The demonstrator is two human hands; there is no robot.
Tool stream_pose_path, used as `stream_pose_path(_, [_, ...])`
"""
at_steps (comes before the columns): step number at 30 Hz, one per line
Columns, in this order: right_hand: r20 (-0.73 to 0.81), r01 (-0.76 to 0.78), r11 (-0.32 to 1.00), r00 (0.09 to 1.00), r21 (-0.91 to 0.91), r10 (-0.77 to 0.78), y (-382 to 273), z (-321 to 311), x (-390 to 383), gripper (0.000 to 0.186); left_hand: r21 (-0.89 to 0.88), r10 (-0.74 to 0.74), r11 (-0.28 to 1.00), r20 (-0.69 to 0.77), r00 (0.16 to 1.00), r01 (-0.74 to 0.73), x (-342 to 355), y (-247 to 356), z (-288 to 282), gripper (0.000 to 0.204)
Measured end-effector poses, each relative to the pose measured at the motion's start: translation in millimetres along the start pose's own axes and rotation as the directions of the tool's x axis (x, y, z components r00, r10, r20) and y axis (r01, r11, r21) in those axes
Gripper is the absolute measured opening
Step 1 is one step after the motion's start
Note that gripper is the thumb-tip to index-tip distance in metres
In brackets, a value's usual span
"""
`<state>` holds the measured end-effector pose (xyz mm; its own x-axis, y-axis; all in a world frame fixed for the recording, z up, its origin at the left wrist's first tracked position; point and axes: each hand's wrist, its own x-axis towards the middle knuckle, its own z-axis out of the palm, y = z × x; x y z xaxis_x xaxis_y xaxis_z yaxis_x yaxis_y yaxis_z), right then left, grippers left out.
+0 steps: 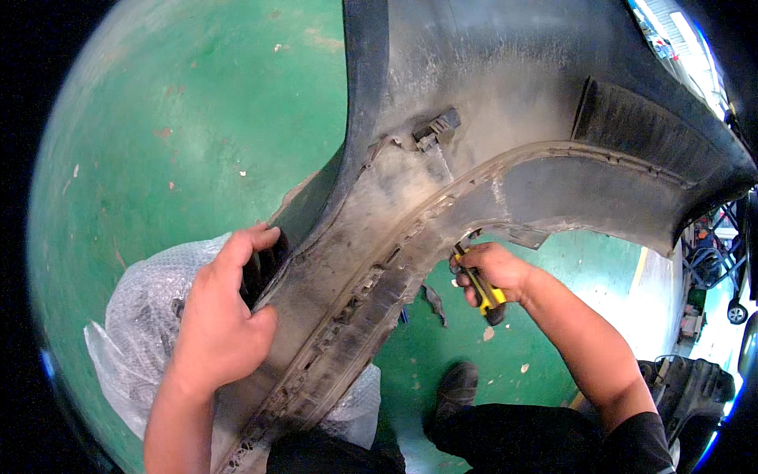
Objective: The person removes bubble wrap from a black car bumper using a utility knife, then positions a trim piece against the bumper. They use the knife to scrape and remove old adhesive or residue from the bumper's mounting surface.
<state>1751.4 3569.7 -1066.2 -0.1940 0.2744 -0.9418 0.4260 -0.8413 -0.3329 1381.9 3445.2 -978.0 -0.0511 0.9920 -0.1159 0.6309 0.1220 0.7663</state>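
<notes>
A large dark car bumper (379,197), its dirty inner face turned up, stretches from the lower left to the upper right. My left hand (225,304) grips its left edge, thumb on the inner face and fingers over the rim. In my right hand (493,272) is a yellow-and-black utility knife (491,296). Its front end points up and left, close to the bumper's lower curved edge; whether the blade touches it I cannot tell. A row of clips and slots (359,296) runs along the bumper. A small black bracket (437,129) sits higher on it.
Clear bubble wrap (150,316) lies under the bumper at the left. Dark torn scraps (433,304) and pale flecks dot the green floor (213,118). My shoe (456,385) is below the knife. Black parts (687,395) and a wheeled rack (718,253) stand at the right.
</notes>
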Motion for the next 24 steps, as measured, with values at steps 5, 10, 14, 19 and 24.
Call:
stream_pose_path(5, [0.093, 0.024, 0.999, 0.995, 0.036, -0.027, -1.2, -13.1, -7.2, 0.024, -0.033, -0.186, 0.982, 0.027, 0.982, 0.187, 10.8, -6.5, 4.4, 0.059])
stream_pose_path(10, [0.107, -0.02, 1.0, 0.994, -0.014, 0.021, -17.7, -17.4, -20.3, 0.029, -0.111, -0.204, 0.972, 0.05, 0.978, 0.208, 18.6, -19.2, 2.3, 0.056])
stream_pose_path(14, [0.069, -0.037, 0.999, 0.997, -0.015, 0.038, -24.6, -22.0, -27.7, 0.025, -0.104, -0.198, 0.974, 0.031, 0.98, 0.2, 19.9, -22.7, 3.7, 0.055])
stream_pose_path(19, [-0.103, -0.038, 0.998, 0.994, 0.043, 0.042, -13.8, 11.9, -34.4, 0.018, -0.127, -0.221, 0.966, 0.037, 0.975, 0.224, 19.5, -18.5, 2.9, 0.055])
stream_pose_path(24, [-0.22, -0.022, 0.999, 0.975, 0.033, 0.028, -2.8, 42.1, -37.4, 0.02, -0.121, -0.178, 0.977, 0.011, 0.984, 0.178, 13.9, -20.8, 2.9, 0.055])
